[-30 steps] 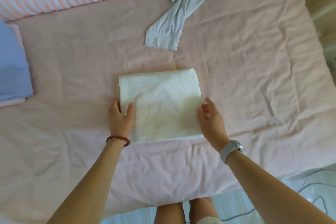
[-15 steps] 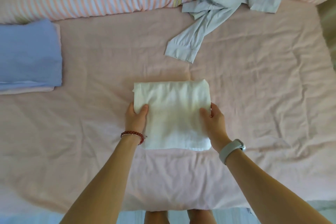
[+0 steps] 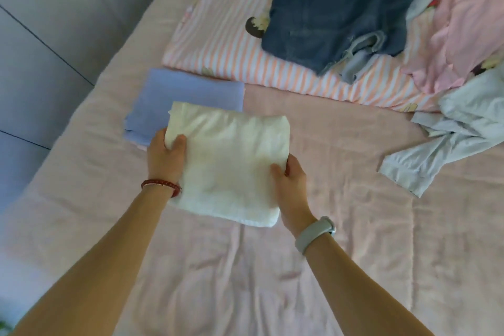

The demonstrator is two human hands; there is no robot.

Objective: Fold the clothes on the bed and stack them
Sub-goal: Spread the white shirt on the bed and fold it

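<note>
Across the whole frame, the bed (image 3: 354, 267) in wrinkled pink, soft and yielding, no firm base for squaring a stack. At 1 o'clock, unfolded clothes: denim piece (image 3: 341, 16), stiffer and likely heavier; pink garment (image 3: 469, 33), limp; at 3 o'clock, pale blue shirt (image 3: 458, 128), thin, sleeve trailing. At 10 o'clock, folded blue piece (image 3: 185, 101), flat, seemingly the stack's base. At centre, folded white cloth (image 3: 231, 163), its far corner overlapping the blue piece; looks light, soft, floppy, apt to sag or unfold if taken by one edge. Best taken at opposite side edges, as now: left hand (image 3: 166, 161) grip clenched on its left edge, thumb on top; right hand (image 3: 291, 180) grip pinching its right edge.
</note>
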